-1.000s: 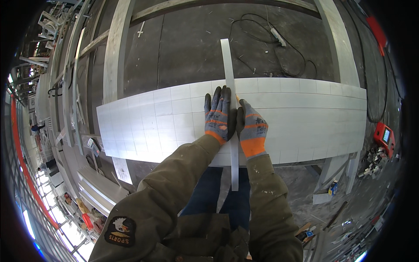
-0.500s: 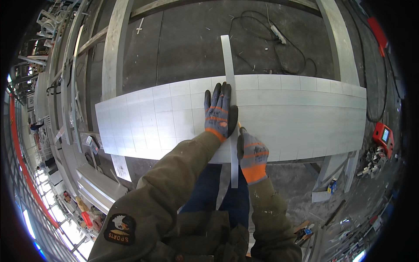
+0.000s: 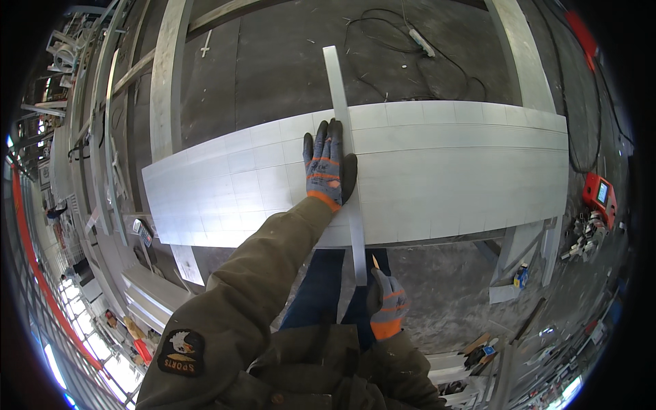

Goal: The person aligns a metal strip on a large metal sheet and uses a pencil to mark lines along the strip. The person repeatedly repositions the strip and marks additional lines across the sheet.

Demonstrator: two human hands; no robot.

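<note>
Straightedge (image 3: pixel 344 157), a long narrow metal strip, lies across the wide grey sheet (image 3: pixel 451 171) from its far edge to past its near edge, overhanging toward the person. The left hand (image 3: pixel 326 166), gloved in grey and orange, lies flat on the sheet with its fingers (image 3: pixel 322 140) spread and released, pressing against the left side of the strip near the middle of the sheet. The right hand (image 3: pixel 387 301) is down below the near edge, beside the strip's overhanging end, its fingers clenched around a small pencil (image 3: pixel 375 262) whose tip points up just beside the strip. A black cable (image 3: pixel 410 65) lies looped on the floor beyond the sheet.
</note>
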